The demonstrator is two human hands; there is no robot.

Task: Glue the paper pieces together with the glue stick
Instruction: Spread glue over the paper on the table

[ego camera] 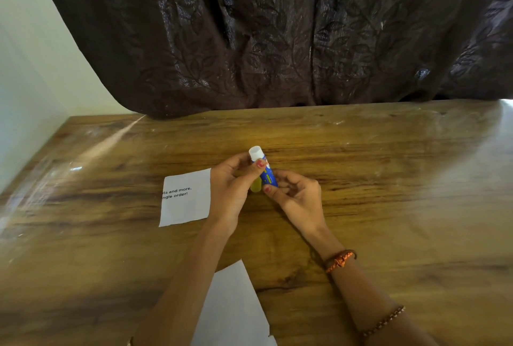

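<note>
Both hands are holding the glue stick (267, 173) above the table (388, 179), white tip pointing up and away. The left hand (231, 190) is pinching its upper body; the right hand (298, 195) is gripping its base. One paper (185, 198) is lying just left of the hands; another paper (230, 309) is lying nearer, between the forearms.

A room in a home.
A dark leaf-patterned curtain (277, 34) hangs behind a wooden desk (388, 179) beside a plain pale wall (33, 54).
</note>
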